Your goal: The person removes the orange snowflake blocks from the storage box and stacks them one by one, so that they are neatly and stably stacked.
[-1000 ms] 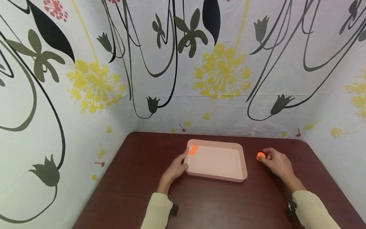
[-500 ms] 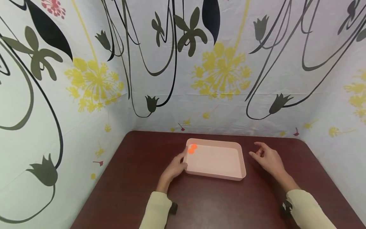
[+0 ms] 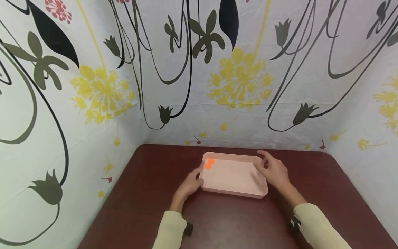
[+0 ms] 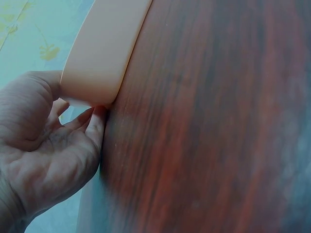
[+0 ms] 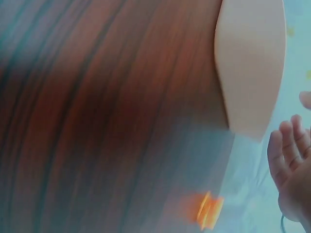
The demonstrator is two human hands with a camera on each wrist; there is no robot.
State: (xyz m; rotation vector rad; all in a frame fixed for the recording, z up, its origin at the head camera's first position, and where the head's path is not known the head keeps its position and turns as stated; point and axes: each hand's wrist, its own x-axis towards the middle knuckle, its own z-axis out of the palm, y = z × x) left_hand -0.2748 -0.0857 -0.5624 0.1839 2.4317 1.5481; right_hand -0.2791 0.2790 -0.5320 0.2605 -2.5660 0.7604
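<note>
My left hand [image 3: 189, 184] grips the left end of a shallow pink tray [image 3: 231, 193], with thumb and fingers at the wall. In the left wrist view, some fingers lie at the tray's lower edge. Bright orange rounded pieces [image 3: 209, 163] sit in the tray's far left corner. My right hand [image 3: 276, 173] is over the tray's right end, fingers bent loosely; nothing shows in it. Apart from that hand, a small orange ridged piece [image 5: 209, 212] appears on the tabletop in the right wrist view. The head view does not show it; the hand probably covers it.
The dark reddish-brown table [image 3: 149, 193] extends around the tray. Fabric with printed flowers [image 3: 186, 117] hangs behind it and at both sides. Each wrist carries a dark device, the right one [image 3: 295, 224] close to the tabletop.
My right hand has moved left from the small orange piece to the tray's right end, its fingers now off the piece. The left hand keeps its place on the tray.
</note>
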